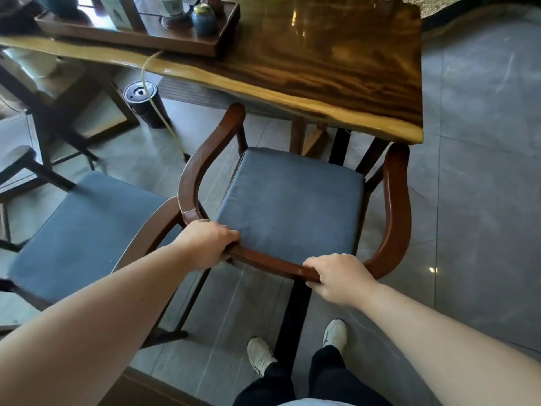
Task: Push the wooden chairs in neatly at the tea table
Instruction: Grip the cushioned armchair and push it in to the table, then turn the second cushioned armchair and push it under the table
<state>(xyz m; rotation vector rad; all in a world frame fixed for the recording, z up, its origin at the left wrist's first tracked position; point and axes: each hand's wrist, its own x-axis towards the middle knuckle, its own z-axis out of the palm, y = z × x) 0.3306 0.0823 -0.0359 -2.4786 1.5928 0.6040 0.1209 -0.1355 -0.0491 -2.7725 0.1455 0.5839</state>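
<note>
A wooden armchair (398,206) with a curved brown backrest and a grey-blue seat cushion stands in front of me, facing the tea table (336,63). Its armrest tips reach the table's near edge, and the right tip sits just below the corner. My left hand (205,244) grips the left part of the back rail. My right hand (339,278) grips the rail right of centre. A second wooden chair (82,230) with the same cushion stands to the left, farther out from the table, its armrest touching the first chair's rail.
A dark wooden tea tray (140,33) with cups and jars sits on the table's far left. A black cylindrical bin (143,104) with a yellow hose stands on the floor under the table. Another chair (35,77) is at the far left. Grey tiled floor (483,171) lies to the right.
</note>
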